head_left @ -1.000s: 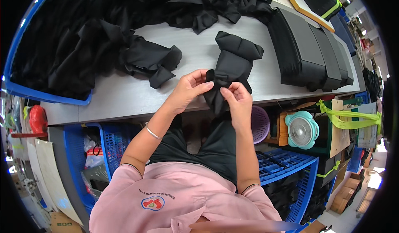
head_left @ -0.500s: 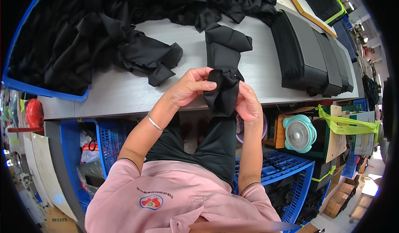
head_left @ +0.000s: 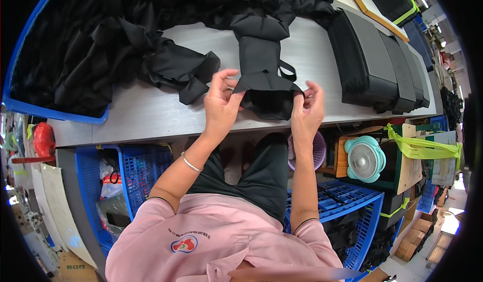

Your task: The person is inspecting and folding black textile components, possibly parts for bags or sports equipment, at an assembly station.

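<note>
A black fabric bag (head_left: 258, 55) lies lengthwise on the grey table, its far end folded over and its near end gaping toward me. A narrow black loop sticks out from its right side. My left hand (head_left: 223, 101) pinches the left corner of the mouth between thumb and fingers, the other fingers loosely bent. At the opposite corner, my right hand (head_left: 308, 110) grips the edge the same way, thumb inside the mouth. The mouth is stretched wide between both hands, and its dark inside shows. To the left rests a crumpled black fabric piece (head_left: 176, 65).
Black fabric heaps fill a blue crate (head_left: 55, 112) at the left and spread along the table's (head_left: 131, 128) back. A stack of flat black pieces (head_left: 385, 65) stands right. Below the table edge are blue baskets (head_left: 334, 209), a purple bin (head_left: 317, 153) and a turquoise fan (head_left: 366, 158).
The bunched fabric has been opened out and laid flatter on the table, its mouth now spread. My hands have moved apart, and the loop has come into sight.
</note>
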Action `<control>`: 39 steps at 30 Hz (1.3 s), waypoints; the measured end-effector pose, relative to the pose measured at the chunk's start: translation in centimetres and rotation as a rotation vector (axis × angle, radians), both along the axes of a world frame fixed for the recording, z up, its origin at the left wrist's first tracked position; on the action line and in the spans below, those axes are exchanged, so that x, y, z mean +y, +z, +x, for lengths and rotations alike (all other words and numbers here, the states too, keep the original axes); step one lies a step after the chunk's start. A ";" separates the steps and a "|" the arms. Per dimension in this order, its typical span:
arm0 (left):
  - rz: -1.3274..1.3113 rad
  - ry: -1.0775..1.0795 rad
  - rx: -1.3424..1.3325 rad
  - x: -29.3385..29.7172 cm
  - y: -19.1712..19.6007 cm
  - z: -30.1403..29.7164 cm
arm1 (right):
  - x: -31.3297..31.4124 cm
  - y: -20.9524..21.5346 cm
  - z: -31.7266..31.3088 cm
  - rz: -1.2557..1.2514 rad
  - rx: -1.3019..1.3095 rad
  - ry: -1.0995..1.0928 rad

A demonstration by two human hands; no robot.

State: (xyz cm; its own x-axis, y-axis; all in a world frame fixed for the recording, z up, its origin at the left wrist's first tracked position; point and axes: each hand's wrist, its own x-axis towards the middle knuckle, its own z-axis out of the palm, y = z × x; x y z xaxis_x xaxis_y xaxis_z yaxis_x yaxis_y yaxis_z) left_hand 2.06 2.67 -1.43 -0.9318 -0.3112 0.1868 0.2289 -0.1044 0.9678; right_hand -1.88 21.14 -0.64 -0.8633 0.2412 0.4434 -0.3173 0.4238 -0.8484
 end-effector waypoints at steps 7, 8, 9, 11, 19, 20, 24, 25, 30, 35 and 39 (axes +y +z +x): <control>-0.244 0.015 -0.046 1.1 1.2 0.9 | -1.4 0.6 2.6 -0.096 -0.357 0.386; -0.259 0.027 -0.147 0.4 1.7 0.8 | -1.2 0.7 2.3 0.024 -0.163 0.225; -0.263 0.150 -0.133 -0.4 2.2 0.5 | -0.4 1.1 1.5 0.163 -0.028 0.123; -0.403 0.203 -0.007 -2.2 2.8 0.3 | 1.1 1.6 0.2 0.130 -0.120 -0.024; -0.803 0.006 0.191 -2.0 2.6 -1.3 | 4.8 4.8 -1.3 0.315 0.159 0.160; -0.749 -0.047 0.119 -1.8 2.6 -1.6 | 6.2 5.7 -2.4 0.423 0.269 0.049; -0.535 -0.008 0.057 -1.0 3.0 -1.8 | 11.4 7.8 -8.4 0.997 0.381 -0.555; -0.509 0.034 0.093 -0.6 3.0 -1.5 | 12.4 8.3 -9.6 0.939 0.206 -0.480; -0.600 0.259 0.333 1.1 3.4 1.4 | 15.3 10.0 -11.9 0.713 -0.138 -0.330; -0.428 0.027 0.352 3.2 3.2 4.4 | 14.6 10.3 -11.7 0.942 0.034 -0.348; 0.015 -0.464 0.015 5.2 1.0 6.0 | 11.2 8.2 -5.7 0.946 0.228 -0.370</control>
State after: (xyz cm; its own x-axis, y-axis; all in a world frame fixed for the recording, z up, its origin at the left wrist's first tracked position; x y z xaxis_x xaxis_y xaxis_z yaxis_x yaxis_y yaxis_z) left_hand 8.10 7.84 -0.38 -0.9703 0.1358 0.2003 0.1688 -0.2132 0.9623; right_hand -7.62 32.34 7.61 -0.6783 -0.0570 0.7326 -0.1428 0.9882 -0.0554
